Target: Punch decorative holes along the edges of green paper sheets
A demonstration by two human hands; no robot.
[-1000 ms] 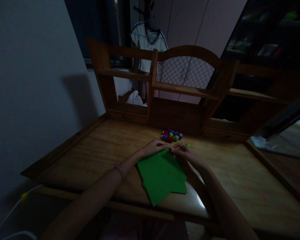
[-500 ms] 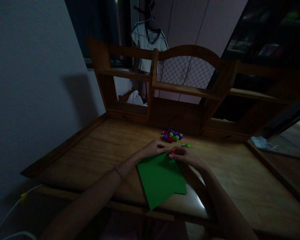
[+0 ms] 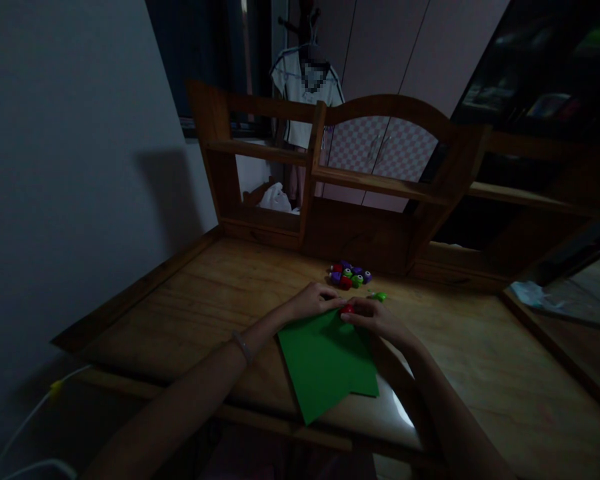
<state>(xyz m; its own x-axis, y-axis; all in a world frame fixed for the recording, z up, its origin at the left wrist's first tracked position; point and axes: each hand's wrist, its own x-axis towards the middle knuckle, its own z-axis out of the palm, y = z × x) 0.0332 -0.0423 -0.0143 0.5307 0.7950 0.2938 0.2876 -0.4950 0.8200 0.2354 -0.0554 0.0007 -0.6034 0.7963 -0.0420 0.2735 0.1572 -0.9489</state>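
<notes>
A folded-looking sheet of green paper (image 3: 325,367) lies on the desk, one corner pointing toward me. My left hand (image 3: 314,302) is at its far edge, thumb and fingers closed on the paper there. At the same edge, my right hand (image 3: 377,319) pinches a small shiny red plastic piece (image 3: 347,309) between thumb and fingers. The two hands' fingertips nearly meet. What the red piece is, and whether it grips the paper, I cannot make out. Just beyond the right hand lies a small green piece (image 3: 380,296) with a pale tip.
Behind the hands sits a cluster of several small red, purple and green pieces (image 3: 347,283), some with eye-like dots. A wooden shelf unit (image 3: 355,230) stands along the back of the desk (image 3: 205,287). Clear plastic wrapping (image 3: 527,293) lies at the right edge.
The whole view has shifted slightly, so everything sits a little lower and further right. Both hands stay at the paper's far edge, the red piece still in the right fingers.
</notes>
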